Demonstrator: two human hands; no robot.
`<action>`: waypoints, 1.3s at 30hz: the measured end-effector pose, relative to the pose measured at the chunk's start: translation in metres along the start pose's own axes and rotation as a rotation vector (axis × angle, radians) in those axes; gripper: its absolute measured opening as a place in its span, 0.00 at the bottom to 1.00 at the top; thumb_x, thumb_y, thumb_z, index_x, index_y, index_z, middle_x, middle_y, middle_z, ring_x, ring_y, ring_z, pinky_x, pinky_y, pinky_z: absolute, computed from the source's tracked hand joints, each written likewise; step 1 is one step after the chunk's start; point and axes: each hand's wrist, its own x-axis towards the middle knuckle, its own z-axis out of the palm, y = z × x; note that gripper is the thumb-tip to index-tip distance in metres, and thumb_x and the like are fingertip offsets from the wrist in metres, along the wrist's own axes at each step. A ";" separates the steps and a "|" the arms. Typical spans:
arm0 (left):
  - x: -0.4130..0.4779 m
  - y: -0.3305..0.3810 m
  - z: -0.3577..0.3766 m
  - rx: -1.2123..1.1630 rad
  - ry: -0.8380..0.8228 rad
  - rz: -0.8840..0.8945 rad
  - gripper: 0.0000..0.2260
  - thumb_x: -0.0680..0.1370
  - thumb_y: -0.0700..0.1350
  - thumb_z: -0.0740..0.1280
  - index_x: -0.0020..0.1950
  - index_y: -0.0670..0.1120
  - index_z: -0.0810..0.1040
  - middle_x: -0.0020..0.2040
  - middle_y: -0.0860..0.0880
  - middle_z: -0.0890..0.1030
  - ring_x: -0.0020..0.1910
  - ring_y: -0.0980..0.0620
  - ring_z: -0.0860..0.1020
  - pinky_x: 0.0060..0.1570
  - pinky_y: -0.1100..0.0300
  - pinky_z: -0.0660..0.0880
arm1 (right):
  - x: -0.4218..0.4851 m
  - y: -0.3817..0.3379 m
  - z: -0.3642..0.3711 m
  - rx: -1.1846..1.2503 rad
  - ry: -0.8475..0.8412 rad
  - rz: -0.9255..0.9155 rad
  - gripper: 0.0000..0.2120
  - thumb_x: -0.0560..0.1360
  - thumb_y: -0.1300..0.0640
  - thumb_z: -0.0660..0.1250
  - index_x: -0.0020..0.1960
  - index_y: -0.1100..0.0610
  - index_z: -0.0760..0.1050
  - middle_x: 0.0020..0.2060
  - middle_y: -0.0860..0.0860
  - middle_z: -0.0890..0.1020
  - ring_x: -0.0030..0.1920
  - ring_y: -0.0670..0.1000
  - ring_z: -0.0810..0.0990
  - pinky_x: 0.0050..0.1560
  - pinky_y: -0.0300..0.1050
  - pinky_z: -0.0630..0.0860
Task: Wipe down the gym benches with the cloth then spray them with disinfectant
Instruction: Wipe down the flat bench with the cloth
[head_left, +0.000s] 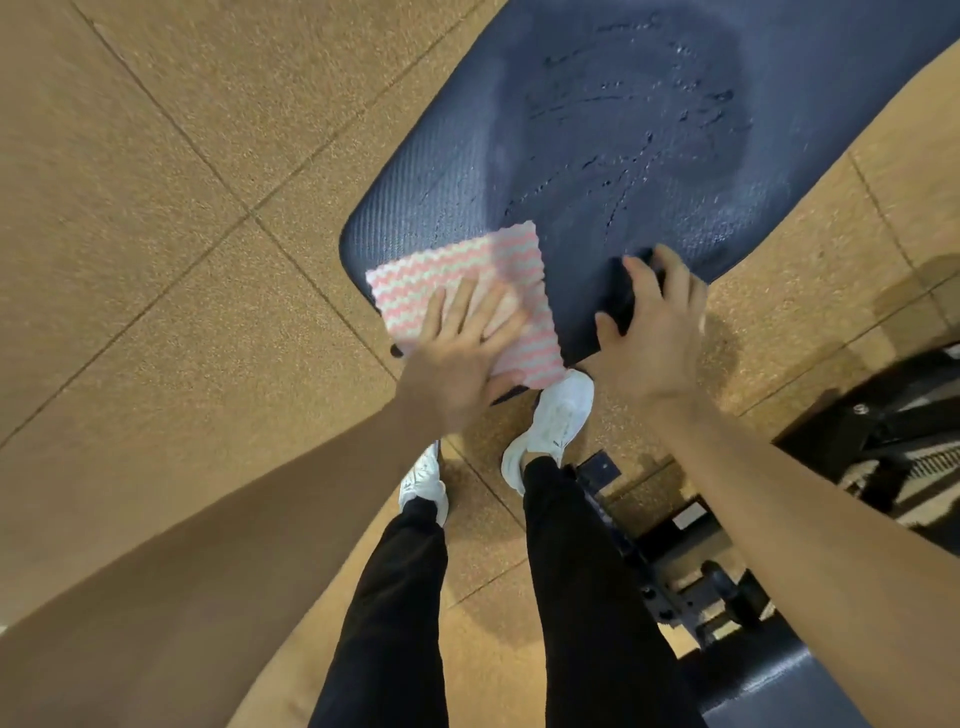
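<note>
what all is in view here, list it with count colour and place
bench pad: one, dark blue, upper centre to right
wet streaks: several, shiny, on the pad's middle
cloth: one, pink and white zigzag, on the pad's near left corner
floor tiles: many, tan speckled, all around
bench frame: one, black, lower right
second pad: one, dark blue, bottom right
shoes: two, white, below the pad's near end
trousers: black, bottom centre
left hand: flat on the cloth
right hand: at the pad's near right edge, fingers curled over something dark, unclear what
</note>
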 end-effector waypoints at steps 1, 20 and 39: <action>0.002 0.004 0.003 -0.011 0.029 -0.091 0.34 0.82 0.69 0.53 0.84 0.53 0.56 0.84 0.42 0.54 0.83 0.35 0.50 0.78 0.34 0.50 | 0.000 0.007 -0.002 -0.018 -0.012 0.015 0.32 0.76 0.53 0.73 0.76 0.53 0.65 0.78 0.55 0.61 0.76 0.61 0.59 0.74 0.64 0.64; 0.008 -0.025 0.003 0.069 -0.004 -0.133 0.33 0.79 0.74 0.46 0.82 0.65 0.44 0.83 0.47 0.38 0.80 0.31 0.39 0.71 0.22 0.37 | 0.015 0.029 -0.014 -0.127 -0.152 -0.039 0.38 0.77 0.43 0.71 0.81 0.51 0.58 0.81 0.54 0.57 0.81 0.62 0.51 0.79 0.62 0.58; 0.052 0.047 0.007 0.077 0.029 0.099 0.31 0.82 0.70 0.48 0.83 0.61 0.51 0.85 0.46 0.49 0.82 0.32 0.47 0.73 0.25 0.48 | 0.042 0.058 -0.041 0.024 -0.003 -0.059 0.27 0.77 0.54 0.72 0.74 0.56 0.71 0.74 0.53 0.68 0.73 0.57 0.65 0.73 0.57 0.68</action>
